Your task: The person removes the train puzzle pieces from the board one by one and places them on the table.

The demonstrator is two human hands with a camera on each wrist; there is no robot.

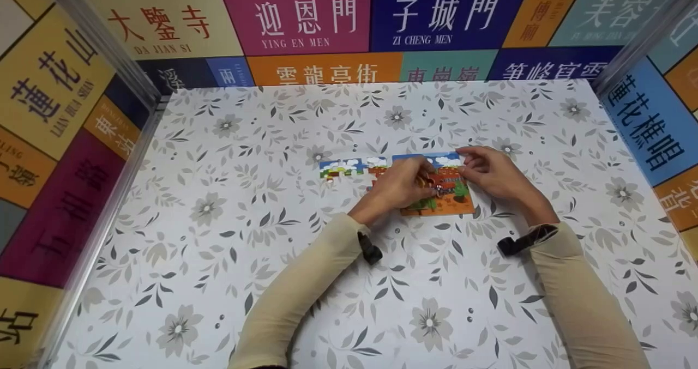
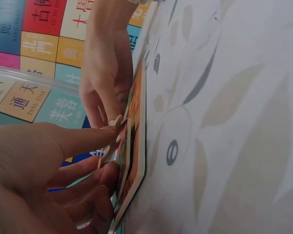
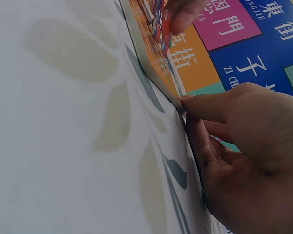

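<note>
Left hand pinches a red piece over the picture board; right hand at its corner

Left hand (image 1: 401, 183): fingers curled, grasping a small red piece (image 3: 165, 31) above the board. Right hand (image 1: 493, 173): thumb and forefinger pinch the far right corner of the picture board (image 1: 466, 206). Board lies flat on the flowered tablecloth (image 1: 180, 260), near mid-table; a strip of cloud-and-grass picture pieces (image 1: 341, 167) sits to its left.

Method (judgement): this looks like a fitting step. Keep the right hand steady so the board does not skid; turn the red piece until its print agrees with its neighbours, lower it level, then press from the middle outward. Forcing a tilted edge could lift adjoining parts.

Writing: no brand or lettering legible on the board. Back wall panels (image 1: 297, 17) read 大鑒寺 DA JIAN SI, 迎恩門 YING EN MEN, 子城門 ZI CHENG MEN. Left side panel (image 1: 54, 74): 蓮花山 LIAN HUA SHAN. Partly cut-off panels left unread.
</note>
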